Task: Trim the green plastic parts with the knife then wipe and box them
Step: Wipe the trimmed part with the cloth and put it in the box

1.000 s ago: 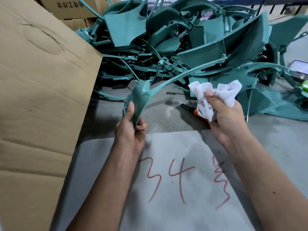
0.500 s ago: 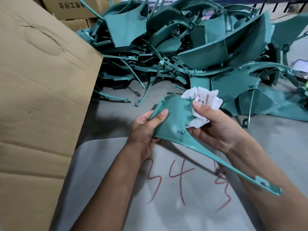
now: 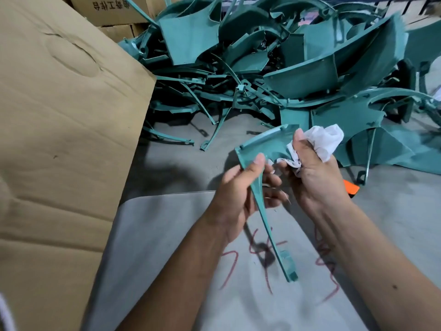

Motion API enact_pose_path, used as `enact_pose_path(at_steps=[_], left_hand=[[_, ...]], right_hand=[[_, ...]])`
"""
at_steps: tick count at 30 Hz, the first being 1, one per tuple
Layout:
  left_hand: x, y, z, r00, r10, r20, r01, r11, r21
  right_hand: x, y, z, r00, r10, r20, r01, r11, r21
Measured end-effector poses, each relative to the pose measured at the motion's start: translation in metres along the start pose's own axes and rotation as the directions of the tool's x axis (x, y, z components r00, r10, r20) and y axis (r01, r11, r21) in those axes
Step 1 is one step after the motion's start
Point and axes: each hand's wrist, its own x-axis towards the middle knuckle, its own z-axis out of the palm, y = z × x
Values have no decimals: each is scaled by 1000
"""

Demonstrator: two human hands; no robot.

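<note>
At far left the cardboard box (image 3: 59, 139) waits. Mid-frame, the left hand (image 3: 241, 189) grips the green part (image 3: 262, 149); the right hand (image 3: 312, 173) pinches a white cloth (image 3: 324, 139) against it. Wiping underway, boxing left; the pile (image 3: 274, 68) above looks untrimmed.

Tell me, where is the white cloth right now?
In the head view, the crumpled white cloth sits right of centre, gripped in the right hand and pressed against the wide end of the green plastic part that the left hand holds.

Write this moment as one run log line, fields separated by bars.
step: wiping | left hand: holds green plastic part | right hand: presses white cloth on it
</note>
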Motion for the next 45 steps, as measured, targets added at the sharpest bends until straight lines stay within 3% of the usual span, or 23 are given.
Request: enact_pose_path(at_steps=[4,10,15,17,19,21,24,27,30,36,40,43,45], left_hand=[[0,-1,5,998,-6,-67,7,1000,18],[6,19,-10,998,-69,9,69,997,-17],[4,18,-15,999,16,33,-13,996,-88],[5,17,-18,995,94,-42,-101,977,-189],[8,21,-28,981,136,-140,-172,941,-291],[9,29,-40,984,116,-135,-155,929,-337],[5,33,-48,1000,23,8,-19,955,-296],[1,28,-45,989,-36,140,53,992,-116],[2,26,-44,989,-19,148,6,996,90],[-2,39,-56,977,61,204,-104,973,207],[-3,38,-57,975,136,177,-193,910,366],[-2,38,-52,951,305,57,-288,800,527],[-1,38,-49,840,543,-10,-376,595,711]], right_hand=[[2,-1,-1,997,-74,-30,71,993,-100],[9,0,-9,998,-69,-9,66,984,-164],[13,-9,-20,980,-81,180,147,907,-394],[15,-15,-25,956,14,292,136,862,-488],[12,-16,-24,872,132,471,58,928,-367],[6,-12,-16,832,99,546,-20,989,-148],[8,-6,-6,975,83,208,-58,991,-122],[15,-5,-8,973,228,-45,-228,974,13],[16,-10,-11,963,261,-59,-261,965,7],[14,-20,-24,955,290,65,-281,952,-126],[13,-18,-22,971,232,50,-225,968,-112],[15,-15,-21,985,162,-58,-168,978,-120],[18,-12,-21,987,95,-132,-112,986,-126]])
